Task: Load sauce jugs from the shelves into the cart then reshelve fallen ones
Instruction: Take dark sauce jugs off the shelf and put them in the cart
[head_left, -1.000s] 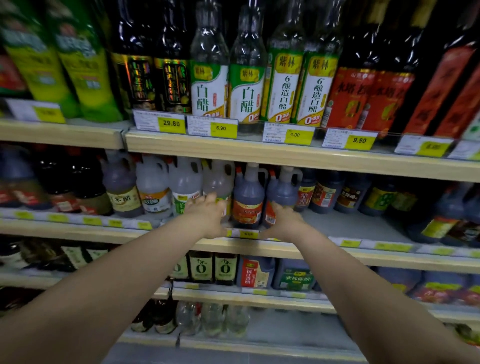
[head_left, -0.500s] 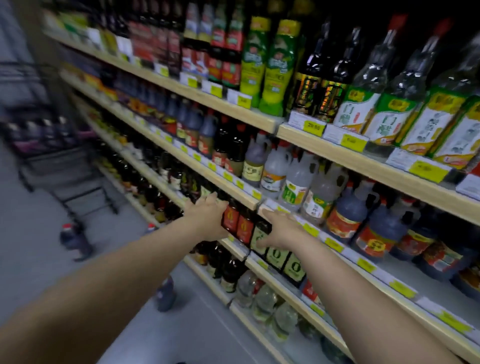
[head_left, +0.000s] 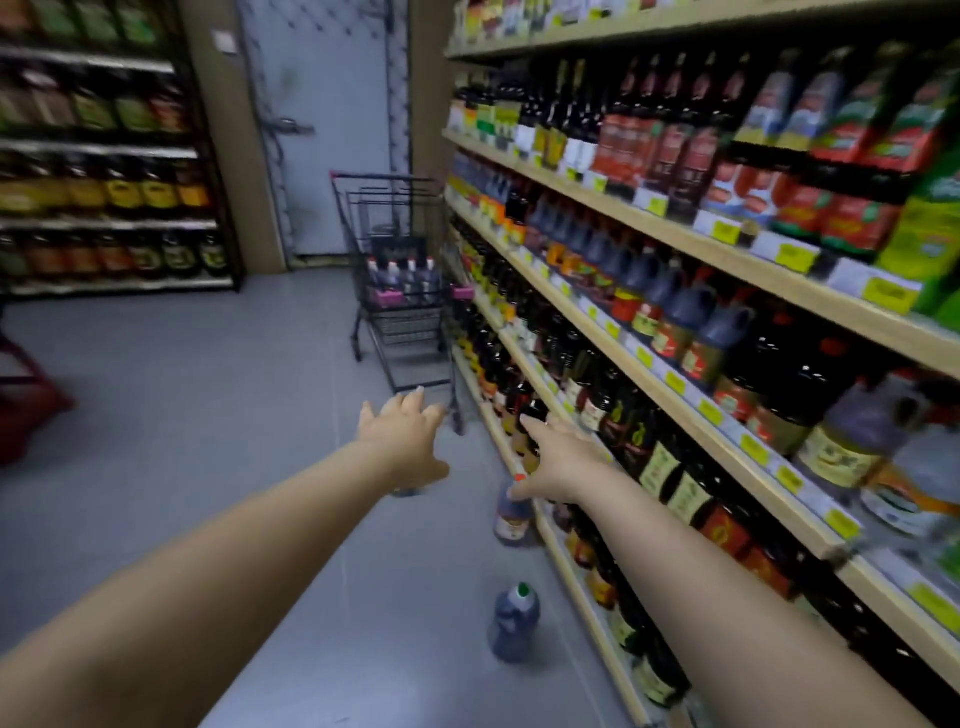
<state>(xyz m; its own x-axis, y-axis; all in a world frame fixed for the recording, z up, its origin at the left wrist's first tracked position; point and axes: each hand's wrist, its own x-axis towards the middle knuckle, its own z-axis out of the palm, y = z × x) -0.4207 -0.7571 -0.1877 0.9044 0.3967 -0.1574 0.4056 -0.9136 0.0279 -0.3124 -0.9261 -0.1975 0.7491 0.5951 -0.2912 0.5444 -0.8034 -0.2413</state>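
The shop aisle has a smooth grey floor (head_left: 156, 415), and a second ago the person faced the shelf, but now they look down the aisle. Two round plastic jugs, a green-capped jug (head_left: 513, 623) and a red-capped jug (head_left: 511, 512), sit fallen there, so reshelving seems next. The left hand (head_left: 402, 434) and right hand (head_left: 558, 462) reach out, spread wide, holding nothing, with the wire cart (head_left: 402, 291) of jugs beyond.

a shop aisle — stocked shelves (head_left: 670, 384), yellow price tags (head_left: 724, 232), shopping cart (head_left: 400, 291)
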